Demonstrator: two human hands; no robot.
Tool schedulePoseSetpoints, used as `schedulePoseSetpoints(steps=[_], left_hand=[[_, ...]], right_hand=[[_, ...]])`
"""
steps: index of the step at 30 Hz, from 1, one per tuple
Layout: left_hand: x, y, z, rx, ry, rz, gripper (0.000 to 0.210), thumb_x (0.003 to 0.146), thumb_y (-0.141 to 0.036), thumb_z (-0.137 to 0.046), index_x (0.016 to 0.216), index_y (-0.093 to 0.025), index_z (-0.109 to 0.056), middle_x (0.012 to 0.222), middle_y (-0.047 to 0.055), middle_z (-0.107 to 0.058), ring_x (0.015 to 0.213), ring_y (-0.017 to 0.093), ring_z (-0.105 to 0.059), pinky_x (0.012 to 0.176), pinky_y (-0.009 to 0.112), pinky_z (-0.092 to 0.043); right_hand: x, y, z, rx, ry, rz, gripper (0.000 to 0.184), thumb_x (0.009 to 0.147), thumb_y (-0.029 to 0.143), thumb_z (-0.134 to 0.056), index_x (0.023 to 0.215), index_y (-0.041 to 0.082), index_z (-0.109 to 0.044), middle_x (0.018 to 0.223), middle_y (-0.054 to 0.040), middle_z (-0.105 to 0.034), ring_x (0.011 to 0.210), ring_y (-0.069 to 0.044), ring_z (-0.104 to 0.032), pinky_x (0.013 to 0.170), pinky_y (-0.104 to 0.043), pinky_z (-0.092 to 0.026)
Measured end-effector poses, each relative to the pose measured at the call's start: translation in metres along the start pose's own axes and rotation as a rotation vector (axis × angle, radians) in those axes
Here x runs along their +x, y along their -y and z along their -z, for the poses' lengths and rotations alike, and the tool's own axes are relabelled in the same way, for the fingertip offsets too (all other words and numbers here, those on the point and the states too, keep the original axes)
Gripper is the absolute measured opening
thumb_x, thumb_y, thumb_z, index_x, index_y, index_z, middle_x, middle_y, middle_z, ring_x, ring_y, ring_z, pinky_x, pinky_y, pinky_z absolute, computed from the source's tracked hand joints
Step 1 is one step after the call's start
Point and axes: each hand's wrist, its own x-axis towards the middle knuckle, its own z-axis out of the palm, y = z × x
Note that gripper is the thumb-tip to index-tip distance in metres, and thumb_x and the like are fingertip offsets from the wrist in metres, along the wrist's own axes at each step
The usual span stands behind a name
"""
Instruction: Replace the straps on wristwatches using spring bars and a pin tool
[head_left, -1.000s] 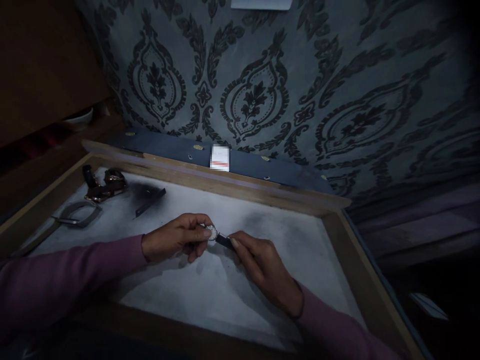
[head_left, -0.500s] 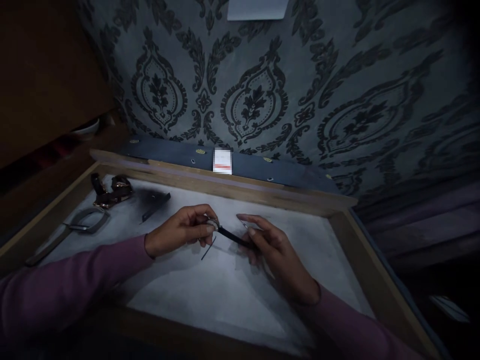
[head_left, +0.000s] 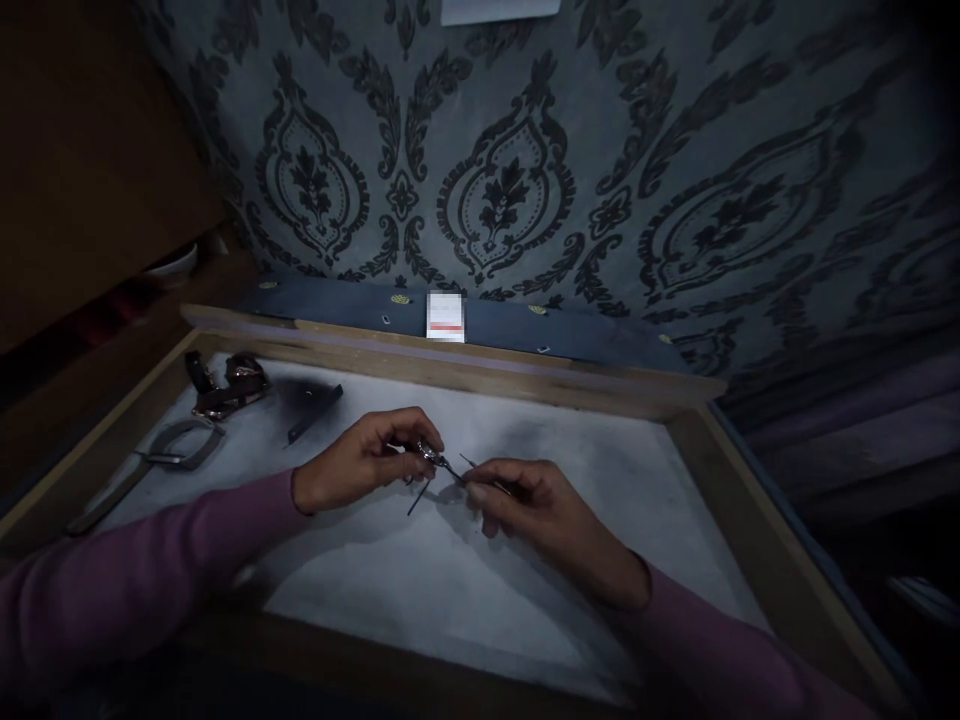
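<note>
Holding a small watch (head_left: 428, 454) at the middle of the frame, pinched by its round part in the left hand (head_left: 367, 460). Gripping its dark strap (head_left: 454, 473) in the right hand (head_left: 525, 490), along with a thin pointed tool (head_left: 466, 461). Working over a wooden box (head_left: 724, 490). Can see dark bands (head_left: 229, 395), a grey band (head_left: 184, 445) and a flat dark thing (head_left: 319, 408) inside, left of the frame.

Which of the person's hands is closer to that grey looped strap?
Left. The left hand is to the right of the grey looped strap in the picture, apart from it; the right hand is farther right, beyond the left hand.
</note>
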Motion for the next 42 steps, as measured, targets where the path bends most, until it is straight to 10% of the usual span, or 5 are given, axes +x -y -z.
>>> schedulePoseSetpoints(steps=[18, 42], left_hand=[[0.005, 0.01, 0.001, -0.087, 0.022, 0.068, 0.031, 0.077, -0.031, -0.072, 0.097, -0.015, -0.055, 0.069, -0.001, -0.062, 0.055, 0.008, -0.047, 0.046, 0.019, -0.033], [0.0, 0.011, -0.005, 0.104, 0.054, 0.031, 0.019, 0.084, -0.023, -0.057, 0.1, -0.016, -0.051, 0.069, -0.004, -0.051, 0.062, 0.01, -0.048, 0.059, 0.024, -0.04]], right_hand=[[0.004, -0.013, 0.007, -0.562, -0.214, 0.354, 0.015, 0.085, 0.019, -0.059, 0.091, 0.018, -0.072, 0.074, -0.0042, -0.07, 0.063, -0.017, -0.064, 0.056, -0.026, -0.049], [0.007, -0.02, 0.015, -0.893, -0.166, 0.284, 0.022, 0.094, 0.018, -0.047, 0.087, 0.018, -0.067, 0.079, -0.0041, -0.067, 0.07, -0.018, -0.064, 0.063, -0.028, -0.045]])
